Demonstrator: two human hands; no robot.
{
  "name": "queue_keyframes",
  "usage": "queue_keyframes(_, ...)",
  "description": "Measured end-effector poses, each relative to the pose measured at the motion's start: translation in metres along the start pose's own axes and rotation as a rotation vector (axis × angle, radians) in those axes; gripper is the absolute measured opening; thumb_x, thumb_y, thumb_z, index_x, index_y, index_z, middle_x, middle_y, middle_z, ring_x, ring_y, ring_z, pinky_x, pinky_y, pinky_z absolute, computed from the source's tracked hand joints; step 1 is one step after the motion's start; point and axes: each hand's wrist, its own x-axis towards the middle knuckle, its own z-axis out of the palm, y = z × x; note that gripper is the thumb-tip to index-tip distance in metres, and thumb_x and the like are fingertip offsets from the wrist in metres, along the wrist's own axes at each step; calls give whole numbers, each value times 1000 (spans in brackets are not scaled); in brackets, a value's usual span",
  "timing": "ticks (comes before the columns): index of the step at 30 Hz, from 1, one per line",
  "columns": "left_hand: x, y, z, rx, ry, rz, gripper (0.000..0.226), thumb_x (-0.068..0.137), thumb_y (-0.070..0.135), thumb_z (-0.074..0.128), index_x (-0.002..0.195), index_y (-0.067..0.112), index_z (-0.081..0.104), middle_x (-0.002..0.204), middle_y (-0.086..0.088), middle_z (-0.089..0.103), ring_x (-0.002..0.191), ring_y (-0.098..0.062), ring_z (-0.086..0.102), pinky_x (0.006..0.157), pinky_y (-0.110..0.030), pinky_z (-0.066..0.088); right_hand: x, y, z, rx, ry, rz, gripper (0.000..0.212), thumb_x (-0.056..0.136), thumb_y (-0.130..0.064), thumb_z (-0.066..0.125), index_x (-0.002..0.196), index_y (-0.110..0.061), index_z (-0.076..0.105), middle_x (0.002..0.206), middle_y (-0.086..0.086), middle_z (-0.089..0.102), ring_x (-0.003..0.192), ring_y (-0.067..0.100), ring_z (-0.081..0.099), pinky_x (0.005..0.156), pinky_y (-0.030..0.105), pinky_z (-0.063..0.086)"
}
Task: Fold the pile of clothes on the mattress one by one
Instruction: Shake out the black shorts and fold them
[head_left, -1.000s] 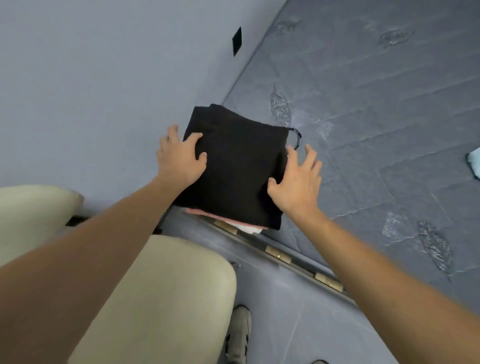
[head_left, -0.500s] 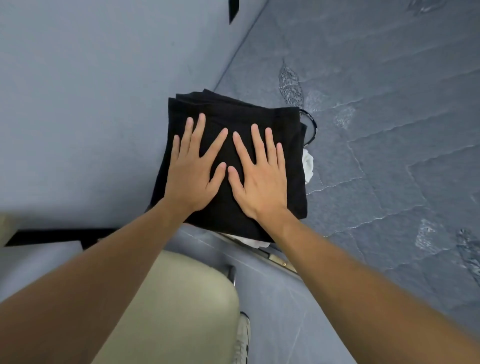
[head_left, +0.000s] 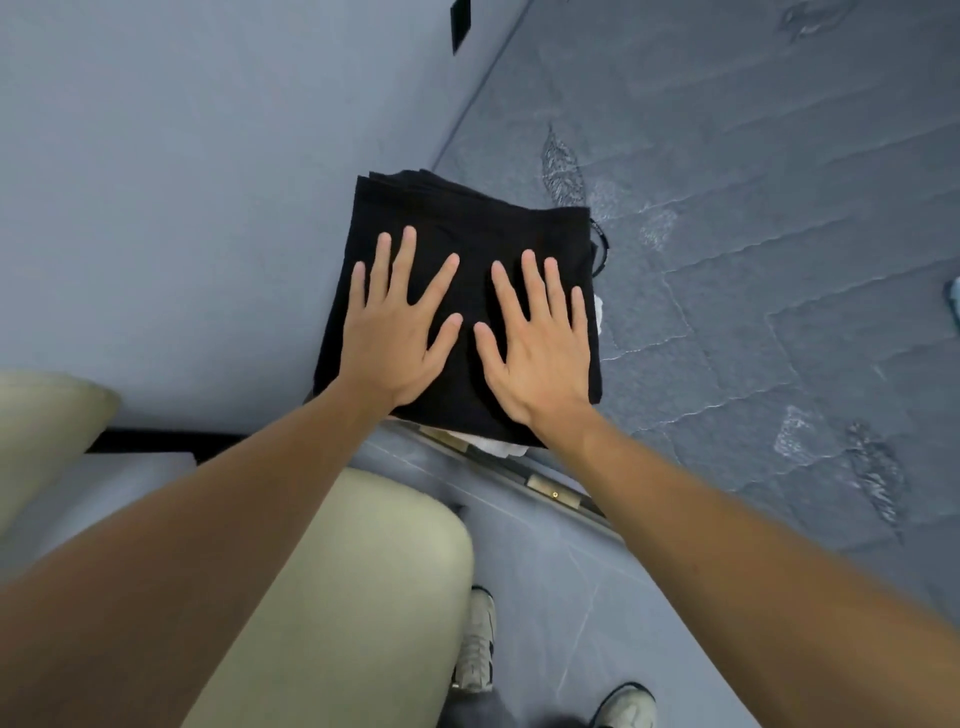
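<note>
A folded black garment (head_left: 467, 228) lies on top of a small stack in the corner of the grey mattress (head_left: 753, 260), right by the wall. White fabric (head_left: 498, 446) peeks out beneath its near edge, and a thin black loop sticks out on its right side. My left hand (head_left: 395, 332) presses flat on the garment's left half with fingers spread. My right hand (head_left: 535, 338) presses flat on its right half, fingers straight.
The grey wall (head_left: 208, 208) runs along the left of the stack. A beige cushioned seat (head_left: 353, 597) is under my left arm. The bed frame edge (head_left: 550, 491) and my shoes (head_left: 475, 644) on the floor are below. A light blue item (head_left: 953, 306) shows at the right border.
A second ago my hands held the garment by its sides. They then moved onto its top and now lie flat on it, a little further apart than half a second ago.
</note>
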Motion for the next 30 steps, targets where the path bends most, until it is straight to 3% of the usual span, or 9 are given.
queue_keyframes(6,-44,85,-124,-29,-40,70,63,107,52,33,165,28,24,171,-9,24,157,-43,18,124,-58,23,-69,44,-145,-28,-25,58,64,107,-55,23,166,-30,20,174,5,12,161,26,5,130,51,5)
queue_keyframes(12,-47,235,-274,-136,-87,197,59,106,39,39,160,16,36,165,-12,35,152,-36,32,120,-54,29,-157,105,-310,-68,-66,172,59,108,-49,34,160,-22,37,158,6,44,141,27,41,118,44,31)
queue_keyframes(17,-63,374,-360,-196,-74,379,62,106,43,45,162,19,34,167,-10,34,154,-32,30,125,-48,23,-262,188,-425,-68,26,317,60,107,-50,37,159,-20,36,154,4,46,137,26,43,109,43,37)
queue_keyframes(21,-84,478,-391,-183,-103,526,63,107,49,39,164,25,28,170,-6,27,157,-27,24,127,-44,19,-346,245,-487,-81,77,441,63,107,-51,35,161,-20,31,160,3,40,142,24,37,112,40,33)
queue_keyframes(30,-89,616,-394,-235,-157,566,61,107,50,41,162,24,34,167,-5,34,155,-24,28,127,-46,22,-426,360,-553,-29,125,585,64,106,-49,39,162,-21,28,163,3,35,146,23,33,115,40,33)
